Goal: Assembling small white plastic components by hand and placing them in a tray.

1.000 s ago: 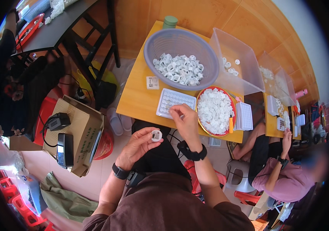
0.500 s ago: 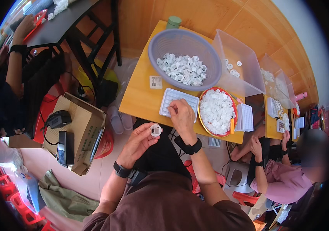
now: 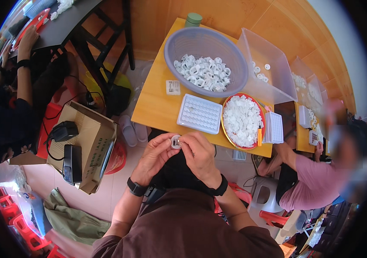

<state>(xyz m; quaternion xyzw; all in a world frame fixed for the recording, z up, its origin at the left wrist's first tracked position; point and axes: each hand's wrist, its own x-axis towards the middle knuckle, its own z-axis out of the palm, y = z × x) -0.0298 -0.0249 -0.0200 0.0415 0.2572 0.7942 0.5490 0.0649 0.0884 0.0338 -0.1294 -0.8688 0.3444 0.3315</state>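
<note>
Just short of the table's front edge, my left hand (image 3: 154, 155) pinches a small round white plastic part (image 3: 175, 142) with a dark opening in its face. My right hand (image 3: 198, 155) meets it from the right, thumb and forefinger closed at the part's edge. A tiny piece seems to be between those fingertips, too small to name. Beyond the hands lies a white tray (image 3: 199, 114) with rows of small round pockets. To its right is a red-rimmed round tray (image 3: 242, 148) heaped with small white plastic pieces.
A grey-purple basin (image 3: 172, 49) of white ring-shaped parts stands on the yellow table (image 3: 151, 105), beside a clear plastic bin (image 3: 276, 53). An orange-handled tool (image 3: 259, 136) rests on the red-rimmed tray. A cardboard box (image 3: 87, 129) stands left; another person (image 3: 310, 182) sits right.
My right hand has come back from the pocketed tray to the round part in my left hand. The person on the right has leaned and moved an arm.
</note>
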